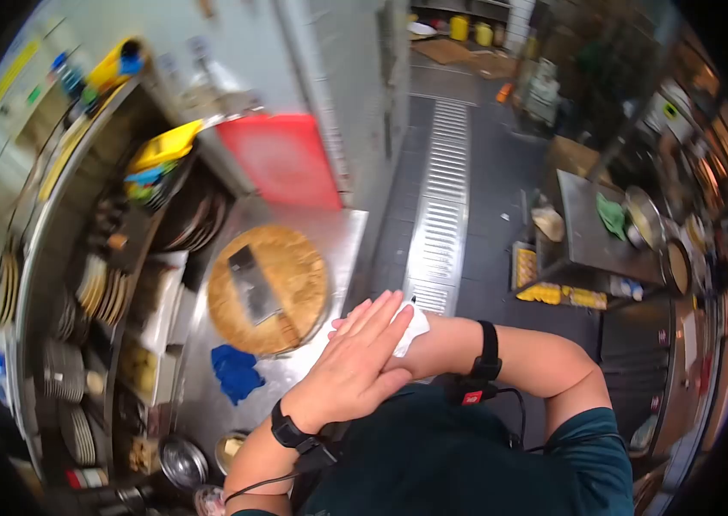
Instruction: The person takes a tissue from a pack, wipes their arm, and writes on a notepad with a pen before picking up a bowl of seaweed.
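My left hand (351,365) lies across my right hand (420,365) in front of my chest, its fingers stretched out and close together. A crumpled white tissue (416,331) is pressed between them and sticks out past my left fingertips, by my right wrist. Most of my right hand is hidden beneath the left, so its fingers cannot be made out. Just beyond the hands is a round wooden chopping board (231,322), on which a cleaver (252,288) rests flat. A blue cloth (237,374) is bunched on the metal counter (196,378) beside the board.
Shelves on the left hold stacked plates (63,374). A red cutting board (282,159) leans against the wall behind the counter. Metal bowls (183,460) stand at the lower left. A floor grate (437,232) runs ahead, with a metal table (592,219) to its right.
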Demonstrator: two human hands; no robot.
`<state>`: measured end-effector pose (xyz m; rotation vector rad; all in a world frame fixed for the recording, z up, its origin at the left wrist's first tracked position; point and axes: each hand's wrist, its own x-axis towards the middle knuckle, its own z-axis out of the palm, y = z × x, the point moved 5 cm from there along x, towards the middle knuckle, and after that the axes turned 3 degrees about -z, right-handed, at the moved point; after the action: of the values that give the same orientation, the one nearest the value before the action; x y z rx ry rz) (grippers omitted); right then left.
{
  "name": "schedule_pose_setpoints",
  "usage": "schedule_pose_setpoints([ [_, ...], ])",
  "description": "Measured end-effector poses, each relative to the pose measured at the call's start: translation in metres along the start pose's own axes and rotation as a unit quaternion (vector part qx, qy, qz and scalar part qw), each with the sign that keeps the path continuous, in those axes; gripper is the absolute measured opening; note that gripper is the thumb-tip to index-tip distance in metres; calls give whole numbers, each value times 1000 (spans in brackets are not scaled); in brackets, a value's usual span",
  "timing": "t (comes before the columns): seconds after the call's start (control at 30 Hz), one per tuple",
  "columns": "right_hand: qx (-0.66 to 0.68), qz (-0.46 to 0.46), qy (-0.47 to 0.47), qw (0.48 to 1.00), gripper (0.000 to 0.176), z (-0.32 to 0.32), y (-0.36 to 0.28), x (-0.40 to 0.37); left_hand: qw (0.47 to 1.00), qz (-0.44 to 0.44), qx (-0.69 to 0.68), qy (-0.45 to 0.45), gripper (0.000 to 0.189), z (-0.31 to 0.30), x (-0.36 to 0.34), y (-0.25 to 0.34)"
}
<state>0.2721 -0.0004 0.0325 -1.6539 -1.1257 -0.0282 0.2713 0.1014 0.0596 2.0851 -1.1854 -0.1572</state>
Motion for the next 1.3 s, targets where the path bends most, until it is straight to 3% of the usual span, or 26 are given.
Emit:
schedule_pose_setpoints([
  [0.1, -107, 41, 64, 991, 34, -28, -2, -67, 995, 16, -2, -93, 50, 49, 55, 21],
  [0.13, -169, -25, 108, 979, 31, -47, -17, -83, 994, 20, 3, -111, 48, 63, 76, 33],
  [0.17, -200, -8, 124, 972, 31, -62, -23, -105, 995, 30, 1, -92, 41, 77, 96, 48],
  [0.23, -297, 58, 17, 953, 21, -71, -29, -157, 996, 63, 2, -67, 34, 115, 125, 60],
  [0.37, -401, 115, 67, 906, 16, -119, -71, -251, 988, 91, -11, -127, 31, 183, 183, 103],
  [0.43, -429, 153, 62, 888, 16, -127, -89, -291, 975, 146, -32, -162, 30, 221, 208, 127],
  [0.57, -397, 184, 191, 879, 15, -137, -113, -372, 938, 241, 3, -250, 30, 295, 253, 195],
  [0.6, -376, 258, 143, 879, 15, -140, -124, -390, 919, 270, -25, -286, 31, 318, 259, 216],
  [0.63, -382, 272, 158, 869, 15, -137, -130, -407, 898, 297, -55, -320, 31, 339, 262, 233],
  [0.7, -172, 330, 349, 860, 19, -138, -133, -445, 880, 334, -40, -335, 31, 372, 271, 261],
  [0.77, -209, 375, 320, 845, 24, -140, -137, -468, 829, 308, -4, -467, 35, 404, 285, 270],
  [0.83, -265, 325, 287, 861, 27, -141, -145, -484, 810, 361, -35, -461, 39, 428, 303, 293],
  [0.9, -276, 323, 330, 843, 23, -158, -157, -508, 791, 380, -58, -477, 39, 454, 324, 306],
  [0.97, -438, 339, 287, 781, 27, -184, -178, -543, 783, 374, -34, -495, 35, 481, 359, 317],
  [1.0, -455, 358, 268, 770, 38, -201, -204, -555, 793, 363, -64, -484, 34, 497, 380, 318],
  [1.03, -510, 345, 294, 731, 24, -216, -222, -569, 802, 352, -93, -473, 33, 512, 400, 321],
  [1.1, -489, 436, 314, 687, 29, -233, -242, -600, 807, 347, -147, -454, 29, 537, 423, 357],
  [1.13, -486, 441, 317, 685, 29, -244, -242, -615, 757, 474, -220, -392, 33, 541, 424, 390],
  [1.17, -438, 405, 432, 676, 29, -259, -246, -635, 686, 586, -288, -321, 37, 540, 422, 412],
  [1.2, -385, 362, 541, 655, 30, -274, -255, -653, 682, 586, -292, -326, 37, 549, 426, 420],
  [1.23, -383, 366, 544, 650, 30, -285, -267, -662, 694, 590, -224, -348, 43, 564, 428, 426],
  [1.3, -218, 600, 441, 631, 24, -295, -275, -683, 700, 590, -158, -372, 49, 592, 448, 437],
])
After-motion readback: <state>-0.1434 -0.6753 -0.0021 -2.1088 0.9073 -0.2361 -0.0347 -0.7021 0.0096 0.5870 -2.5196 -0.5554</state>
